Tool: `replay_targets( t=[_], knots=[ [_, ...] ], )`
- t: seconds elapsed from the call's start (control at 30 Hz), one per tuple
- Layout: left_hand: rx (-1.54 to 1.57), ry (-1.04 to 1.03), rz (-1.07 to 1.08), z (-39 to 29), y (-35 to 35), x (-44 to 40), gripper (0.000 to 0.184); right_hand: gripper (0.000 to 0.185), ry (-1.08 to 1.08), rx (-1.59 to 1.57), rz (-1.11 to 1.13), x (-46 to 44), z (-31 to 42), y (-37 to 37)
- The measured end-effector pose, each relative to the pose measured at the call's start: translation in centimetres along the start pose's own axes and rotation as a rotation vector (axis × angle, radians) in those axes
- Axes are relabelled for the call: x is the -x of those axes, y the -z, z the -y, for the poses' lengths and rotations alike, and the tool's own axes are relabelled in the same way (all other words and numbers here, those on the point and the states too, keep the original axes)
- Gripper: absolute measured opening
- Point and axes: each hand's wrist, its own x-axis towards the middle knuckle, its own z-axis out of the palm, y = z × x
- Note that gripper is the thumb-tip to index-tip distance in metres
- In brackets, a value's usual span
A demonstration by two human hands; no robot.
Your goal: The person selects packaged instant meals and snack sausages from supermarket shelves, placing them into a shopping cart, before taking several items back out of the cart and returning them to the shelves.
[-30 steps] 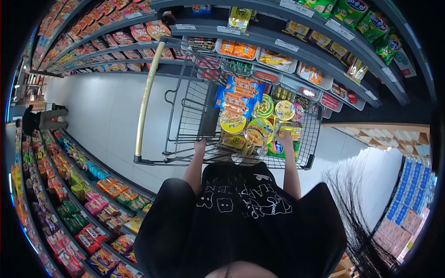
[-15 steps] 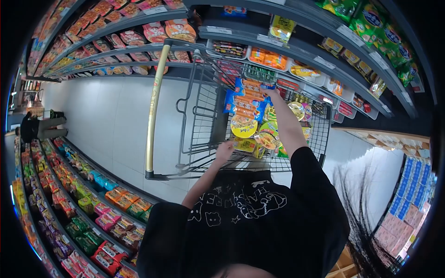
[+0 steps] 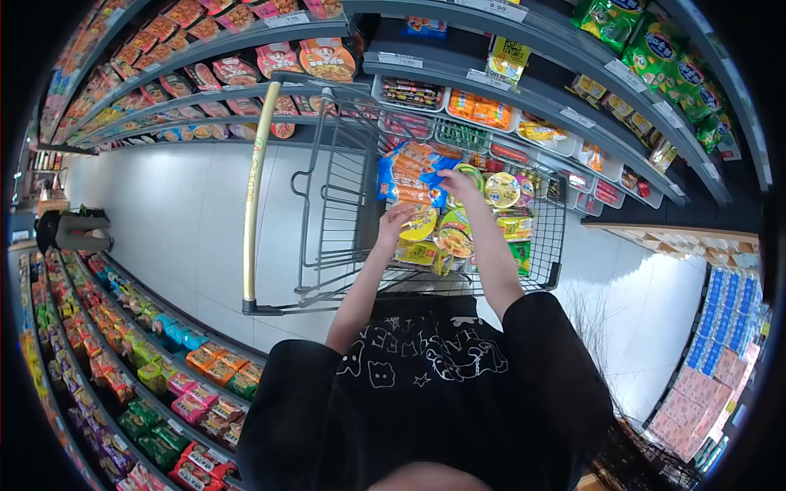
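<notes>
In the wire shopping cart point(image 3: 327, 188), a blue pack of sausages point(image 3: 411, 170) lies at the handle side of the goods. My right hand point(image 3: 458, 185) grips the pack's right edge with closed fingers. My left hand point(image 3: 396, 224) is at the pack's lower edge, over a round yellow tub point(image 3: 419, 224); its fingers are bent, and whether they grip the pack is too small to tell. Beside them sit a green-rimmed bowl point(image 3: 455, 234), a yellow-lidded cup point(image 3: 502, 190) and flat yellow packs point(image 3: 422, 254).
Shelves with trays of packed sausages point(image 3: 480, 108) run behind the cart. Green bags point(image 3: 653, 45) hang at upper right. Snack shelves point(image 3: 196, 360) stand at lower left. Another person point(image 3: 72, 230) stands far down the aisle. Stacked blue boxes point(image 3: 719, 315) are at right.
My right hand has drawn back toward me with the sausage pack's edge, and the pack has tilted. My left hand has moved from the cart's near side up to the pack's lower edge.
</notes>
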Motion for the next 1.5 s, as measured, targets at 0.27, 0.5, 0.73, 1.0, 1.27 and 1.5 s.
replay_targets(
  t=[0.27, 0.5, 0.73, 1.0, 1.27, 1.5],
  knots=[
    [0.461, 0.209, 0.167, 2.2, 1.9, -4.8, 0.050, 0.009, 0.149, 0.270, 0.201, 8.5, -9.3, -2.9],
    [-0.093, -0.260, 0.134, -5.7, -0.3, 3.0, 0.042, 0.053, 0.038, 0.079, 0.320, 17.1, -4.0, -3.9],
    [-0.123, -0.433, 0.207, -23.5, -4.9, -8.3, 0.039, 0.065, 0.697, 0.487, 0.055, 9.2, 15.0, -9.9],
    [-0.086, -0.736, 0.293, -32.3, -5.0, -26.2, 0.041, 0.041, 0.678, 0.737, 0.146, 3.2, 17.8, -5.5],
    [-0.176, -0.758, 0.265, -32.4, -4.6, -31.1, 0.037, 0.075, 0.425, 1.423, 0.092, -3.2, 3.7, -7.1],
    [-0.925, -0.903, -0.029, -33.0, -4.5, -27.5, 0.047, 0.092, 0.329, 1.871, 0.100, -6.8, 2.2, -9.7]
  ],
)
